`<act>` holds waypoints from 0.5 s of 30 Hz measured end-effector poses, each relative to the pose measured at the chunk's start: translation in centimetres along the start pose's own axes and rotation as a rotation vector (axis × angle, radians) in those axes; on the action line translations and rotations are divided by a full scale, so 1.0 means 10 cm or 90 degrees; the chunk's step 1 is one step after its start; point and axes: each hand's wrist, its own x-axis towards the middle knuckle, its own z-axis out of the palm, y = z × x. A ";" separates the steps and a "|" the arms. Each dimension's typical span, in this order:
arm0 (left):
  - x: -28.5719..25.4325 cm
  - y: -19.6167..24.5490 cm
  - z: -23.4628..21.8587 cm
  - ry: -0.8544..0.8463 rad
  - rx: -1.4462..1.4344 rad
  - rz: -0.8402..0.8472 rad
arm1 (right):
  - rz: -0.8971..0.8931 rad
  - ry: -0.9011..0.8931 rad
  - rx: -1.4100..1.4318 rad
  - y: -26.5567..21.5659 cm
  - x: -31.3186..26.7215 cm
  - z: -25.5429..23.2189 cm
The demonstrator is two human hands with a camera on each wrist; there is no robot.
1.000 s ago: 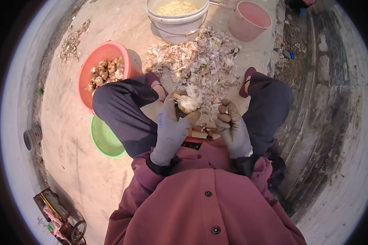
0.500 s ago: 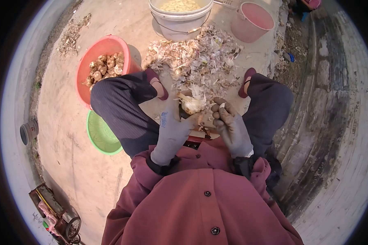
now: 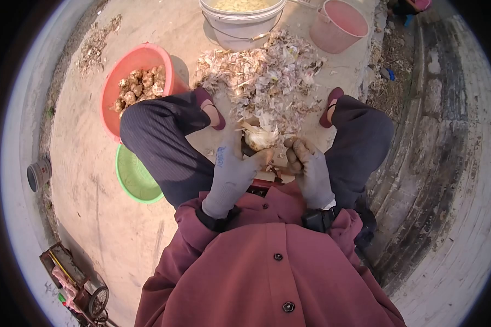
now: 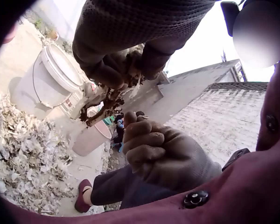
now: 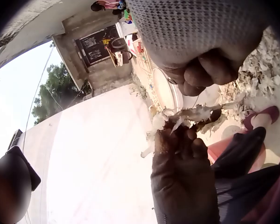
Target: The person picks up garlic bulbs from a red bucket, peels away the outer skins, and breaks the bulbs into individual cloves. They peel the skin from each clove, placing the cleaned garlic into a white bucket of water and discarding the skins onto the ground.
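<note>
My gloved left hand (image 3: 229,174) grips a whitish garlic bulb (image 3: 261,137) with torn, papery skin, held in front of my lap between the knees. Brown, ragged skin and root bits (image 4: 105,109) hang below that hand in the left wrist view. Just right of the bulb is my gloved right hand (image 3: 313,174), its fingers curled in and thumb against the index finger. A small pale garlic clove (image 4: 143,117) shows at its fingertips in the left wrist view; the curled fingers mostly cover it. The two hands are close but apart.
Garlic peelings (image 3: 262,76) lie heaped between and beyond my feet. Behind them stand a white bucket (image 3: 243,32) of pale cloves and a pink bucket (image 3: 333,41). At left are a red basin (image 3: 110,103) of garlic bulbs and a green basin (image 3: 139,185).
My right hand has turned, and the white clove seen at its fingertips earlier is hidden in the head view now. The left hand with the bulb has shifted slightly right.
</note>
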 end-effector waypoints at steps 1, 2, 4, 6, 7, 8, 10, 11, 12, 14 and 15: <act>-0.01 0.03 0.00 0.001 0.000 -0.002 | 0.002 0.000 0.000 0.01 0.01 -0.01; -0.01 0.04 -0.01 -0.002 0.004 -0.014 | 0.003 -0.017 0.014 0.03 0.03 -0.05; -0.02 0.03 -0.01 -0.004 0.007 -0.028 | 0.007 -0.033 0.028 0.08 0.07 -0.09; -0.02 -0.04 -0.02 -0.013 -0.035 -0.029 | -0.004 -0.070 0.090 0.13 0.10 -0.09; -0.02 -0.04 -0.02 -0.011 -0.035 -0.030 | -0.002 -0.071 0.090 0.14 0.10 -0.08; -0.02 -0.05 -0.02 -0.011 -0.075 -0.029 | -0.002 -0.065 0.103 0.15 0.10 -0.08; -0.03 -0.04 -0.02 -0.009 -0.116 -0.029 | 0.000 -0.059 0.116 0.14 0.09 -0.06; -0.03 -0.03 -0.02 -0.012 -0.102 -0.028 | 0.008 -0.041 0.111 0.12 0.10 -0.04; -0.03 -0.02 -0.02 -0.014 -0.087 -0.028 | 0.016 -0.023 0.107 0.10 0.10 -0.03; -0.03 -0.01 -0.02 -0.014 -0.080 -0.036 | 0.034 -0.003 0.113 0.15 0.14 -0.07; -0.03 -0.02 -0.03 -0.013 -0.073 -0.044 | 0.052 0.016 0.119 0.17 0.16 -0.09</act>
